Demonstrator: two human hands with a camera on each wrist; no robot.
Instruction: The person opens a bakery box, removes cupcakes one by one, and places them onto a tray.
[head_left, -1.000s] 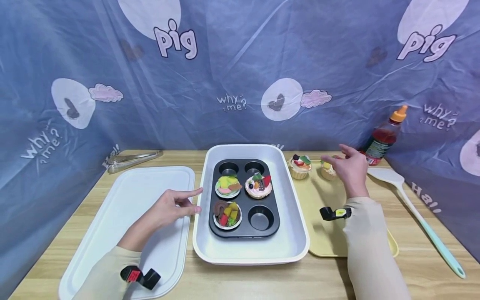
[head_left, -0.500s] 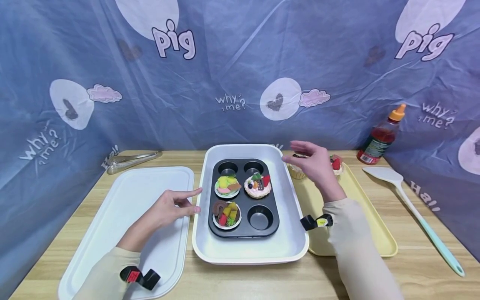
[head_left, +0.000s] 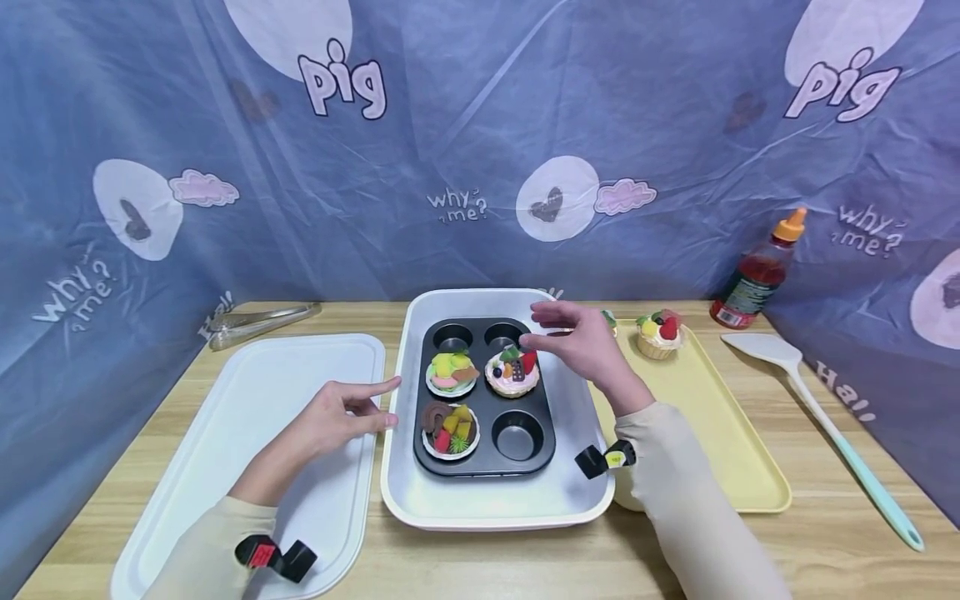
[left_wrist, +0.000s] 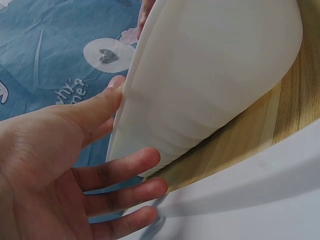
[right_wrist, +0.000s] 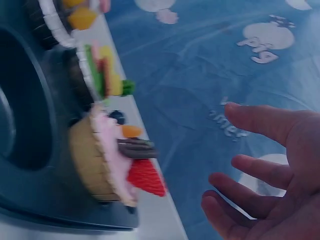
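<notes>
A white basin (head_left: 498, 523) holds a dark muffin tin (head_left: 486, 462). In the tin's cups sit a cupcake (head_left: 506, 379) with pink cream and a strawberry piece, one (head_left: 452, 383) with yellow and green topping, and a chocolate-and-fruit one (head_left: 450, 429). My left hand (head_left: 333, 414) touches the basin's left rim with thumb and index finger extended; the left wrist view shows its other fingers spread below the rim. Over the basin's right side, my right hand (head_left: 585, 346) holds nothing. Its fingers are apart, close to the pink cupcake in the head view.
To the right lies a yellow tray (head_left: 705, 450) with a fruit cupcake (head_left: 660, 335); another cupcake (head_left: 610, 321) is mostly hidden behind my right hand. A white tray (head_left: 330, 358), tongs (head_left: 262, 323), a spatula (head_left: 847, 442) and a sauce bottle (head_left: 753, 279) lie around. A blue curtain (head_left: 465, 125) stands behind.
My right hand has moved left from the yellow tray's cupcakes to above the basin's right side, uncovering the fruit cupcake. My left hand stays at the basin's left rim.
</notes>
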